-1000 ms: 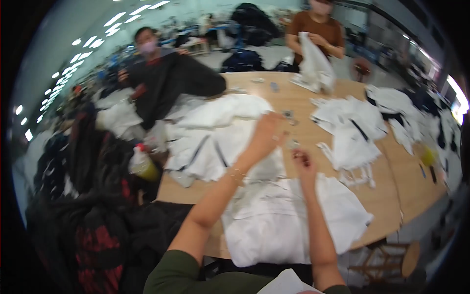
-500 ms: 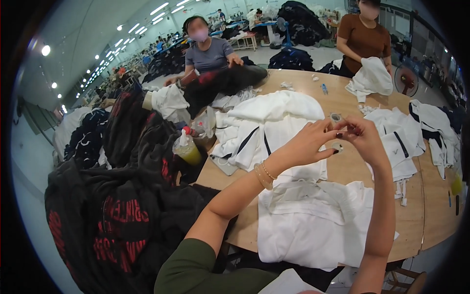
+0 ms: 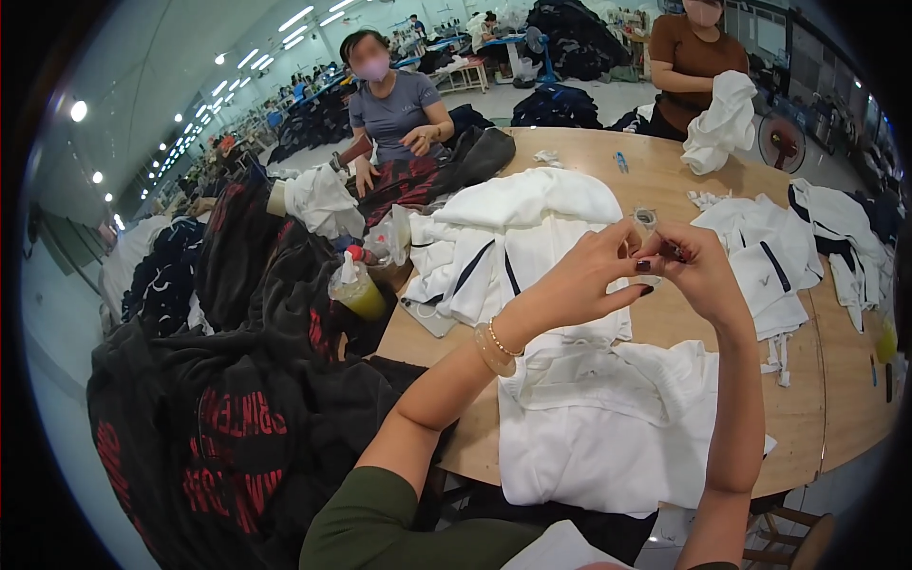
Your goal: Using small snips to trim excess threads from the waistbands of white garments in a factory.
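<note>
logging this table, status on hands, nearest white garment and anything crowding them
Left hand and right hand together, anything pinched too small to tell. Nearest white garment lying on table. More white garments close, beyond and to right.

Red block lettering (image 3: 269,418) on black garment (image 3: 161,404), more along its left edge

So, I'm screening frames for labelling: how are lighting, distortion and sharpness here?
Head view: fisheye bows the edge of the table, corners go black; head view, far left: a round lamp glares; head view, nearer the middle: left hand and right hand look reasonably sharp.
</note>
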